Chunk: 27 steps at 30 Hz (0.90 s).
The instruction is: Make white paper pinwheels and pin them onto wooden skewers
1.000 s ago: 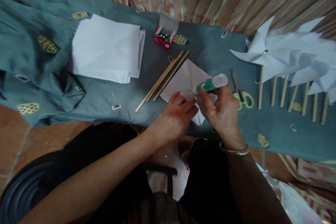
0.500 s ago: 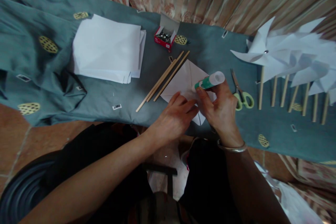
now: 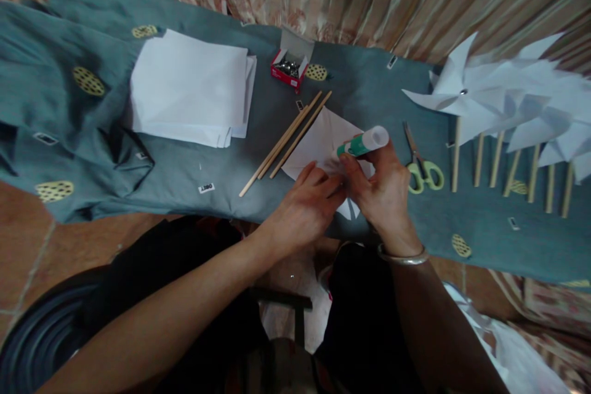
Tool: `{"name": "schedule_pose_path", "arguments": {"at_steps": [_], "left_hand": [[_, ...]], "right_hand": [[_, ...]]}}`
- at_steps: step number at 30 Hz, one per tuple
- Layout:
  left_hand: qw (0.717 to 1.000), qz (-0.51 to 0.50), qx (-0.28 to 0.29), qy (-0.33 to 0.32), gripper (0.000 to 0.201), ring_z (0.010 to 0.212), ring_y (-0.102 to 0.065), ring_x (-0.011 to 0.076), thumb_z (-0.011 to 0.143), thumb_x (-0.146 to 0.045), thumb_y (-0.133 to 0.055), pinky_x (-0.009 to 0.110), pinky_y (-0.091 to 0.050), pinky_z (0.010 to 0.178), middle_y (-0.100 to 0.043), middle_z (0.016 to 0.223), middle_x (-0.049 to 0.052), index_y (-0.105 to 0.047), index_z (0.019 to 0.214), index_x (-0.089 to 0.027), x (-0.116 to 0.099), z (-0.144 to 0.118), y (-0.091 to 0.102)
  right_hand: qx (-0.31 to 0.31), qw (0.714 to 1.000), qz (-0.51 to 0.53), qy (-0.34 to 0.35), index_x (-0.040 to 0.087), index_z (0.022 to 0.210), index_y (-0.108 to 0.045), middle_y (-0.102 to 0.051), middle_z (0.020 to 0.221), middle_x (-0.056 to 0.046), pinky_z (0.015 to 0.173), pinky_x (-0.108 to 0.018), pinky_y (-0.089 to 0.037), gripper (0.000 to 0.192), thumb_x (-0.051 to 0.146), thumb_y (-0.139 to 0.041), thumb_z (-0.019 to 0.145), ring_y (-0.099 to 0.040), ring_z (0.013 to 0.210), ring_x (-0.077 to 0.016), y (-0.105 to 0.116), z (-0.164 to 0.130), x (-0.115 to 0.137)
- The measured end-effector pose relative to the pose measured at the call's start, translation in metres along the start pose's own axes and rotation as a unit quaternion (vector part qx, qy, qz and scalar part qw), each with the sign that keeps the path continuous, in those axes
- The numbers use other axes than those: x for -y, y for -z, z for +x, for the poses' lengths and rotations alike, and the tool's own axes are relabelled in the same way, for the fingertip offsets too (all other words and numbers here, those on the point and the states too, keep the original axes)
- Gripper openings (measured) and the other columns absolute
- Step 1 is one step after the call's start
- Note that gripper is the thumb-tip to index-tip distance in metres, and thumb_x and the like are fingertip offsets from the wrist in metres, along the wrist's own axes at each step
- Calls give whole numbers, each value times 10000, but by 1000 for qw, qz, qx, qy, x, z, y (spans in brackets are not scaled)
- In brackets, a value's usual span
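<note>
My right hand [image 3: 383,191] grips a green and white glue stick [image 3: 362,143], its tip pressed down on a creased white paper square [image 3: 323,138] lying on the teal cloth [image 3: 184,166]. My left hand [image 3: 307,206] rests flat on the near part of that paper, fingers together, holding it down. The two hands touch each other over the paper's near corner, which they hide.
Wooden sticks [image 3: 289,138] lie just left of the paper. A stack of white sheets [image 3: 189,89] sits further left, and a small red box of pins [image 3: 289,68] behind. Green-handled scissors [image 3: 422,169] lie to the right, beside several finished paper pinwheels [image 3: 489,101] on sticks.
My right hand and the glue stick have slid a little to the left across the paper. My left hand has stayed in place.
</note>
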<state>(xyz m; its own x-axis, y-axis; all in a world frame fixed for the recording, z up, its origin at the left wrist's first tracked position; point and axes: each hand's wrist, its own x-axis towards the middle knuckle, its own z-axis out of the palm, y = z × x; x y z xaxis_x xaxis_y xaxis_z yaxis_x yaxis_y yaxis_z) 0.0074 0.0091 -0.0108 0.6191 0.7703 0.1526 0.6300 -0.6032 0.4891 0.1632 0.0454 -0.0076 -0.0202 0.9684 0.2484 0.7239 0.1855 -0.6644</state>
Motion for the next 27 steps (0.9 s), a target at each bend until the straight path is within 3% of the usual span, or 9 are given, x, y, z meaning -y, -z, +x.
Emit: {"name": "schedule_pose_path", "arguments": {"at_steps": [5, 11, 15, 17, 22, 24, 27], "left_hand": [[1000, -1, -5, -3, 295, 1109, -511, 260, 904, -103, -448, 505, -369, 1111, -611, 1268, 105, -642, 1124, -137, 1, -1, 1], [1000, -23, -19, 0, 356, 1135, -531, 278, 844, -55, -487, 523, -387, 1101, -600, 1315, 132, -624, 1167, -113, 2, -3, 0], [988, -125, -84, 22, 401, 1225, -534, 272, 872, -91, -499, 502, -432, 1071, -563, 1381, 147, -573, 1263, -140, 5, -3, 4], [963, -223, -137, 70, 365, 1200, -570, 255, 880, -174, -562, 456, -469, 1039, -591, 1348, 148, -593, 1243, -146, 8, 0, 7], [849, -437, -202, 217, 376, 1047, -651, 223, 740, -267, -734, 359, -547, 891, -674, 1210, 116, -666, 1094, -158, 13, 7, 12], [827, -468, -207, 232, 370, 1055, -650, 225, 693, -248, -755, 352, -541, 896, -694, 1170, 110, -682, 1043, -153, 13, 9, 13], [820, -480, -211, 228, 333, 1065, -649, 228, 656, -223, -766, 349, -534, 908, -705, 1153, 108, -704, 975, -150, 11, 8, 16]], "right_hand": [[-38, 974, 218, -59, 224, 903, -603, -712, 853, 1, 790, -338, -549, 211, 389, -705, 819, -678, 802, -160, -3, 5, -10], [-86, 880, 433, -173, 217, 773, -660, -692, 740, 59, 728, -254, -578, 198, 347, -803, 729, -651, 669, -91, 5, 12, -16], [-64, 805, 543, -229, 206, 716, -685, -717, 729, 55, 766, -238, -604, 157, 272, -828, 701, -686, 685, -90, 17, 12, -17], [-48, 777, 580, -240, 209, 735, -697, -735, 747, 46, 815, -250, -609, 138, 237, -827, 698, -707, 726, -103, 22, 10, -16], [2, 726, 640, -250, 217, 755, -706, -764, 784, 20, 779, -238, -619, 158, 260, -841, 685, -725, 745, -121, 28, -3, -4], [33, 717, 649, -250, 209, 765, -716, -766, 781, 15, 769, -225, -619, 204, 293, -866, 656, -724, 742, -119, 29, -8, 1], [60, 722, 642, -252, 201, 788, -735, -766, 773, 19, 774, -224, -619, 263, 328, -893, 620, -720, 732, -115, 30, -14, 7]]}}
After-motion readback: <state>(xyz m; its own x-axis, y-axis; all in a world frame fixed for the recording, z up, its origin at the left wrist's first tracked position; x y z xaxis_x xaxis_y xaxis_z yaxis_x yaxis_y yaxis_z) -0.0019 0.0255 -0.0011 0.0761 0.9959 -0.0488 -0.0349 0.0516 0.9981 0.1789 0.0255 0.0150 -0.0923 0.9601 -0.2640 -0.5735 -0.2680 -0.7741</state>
